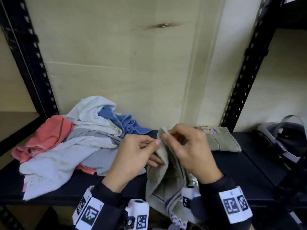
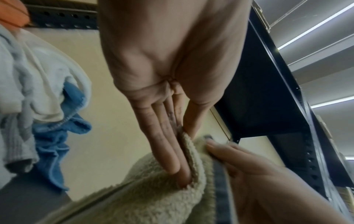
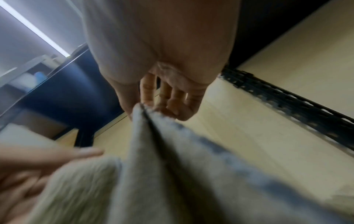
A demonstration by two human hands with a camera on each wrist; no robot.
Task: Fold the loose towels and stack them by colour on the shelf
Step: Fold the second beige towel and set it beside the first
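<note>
Both hands hold up a beige towel (image 1: pixel 163 178) with blue stripes over the front of the dark shelf (image 1: pixel 232 171). My left hand (image 1: pixel 141 151) pinches its upper edge between thumb and fingers; the left wrist view shows the left hand (image 2: pixel 182 136) with the beige towel (image 2: pixel 153 197) caught under the thumb. My right hand (image 1: pixel 182 143) pinches the top corner beside it, and the right wrist view shows the right hand (image 3: pixel 145 106) gripping the towel (image 3: pixel 145 166) hanging below. A folded beige towel (image 1: pixel 221 140) lies on the shelf behind the right hand.
A loose pile lies at the left of the shelf: a pink towel (image 1: pixel 44 140), white towels (image 1: pixel 89 113) and a blue towel (image 1: pixel 126 122). Black slotted uprights (image 1: pixel 240 83) frame the bay. A dark headset-like object (image 1: pixel 285 143) sits on the neighbouring shelf at right.
</note>
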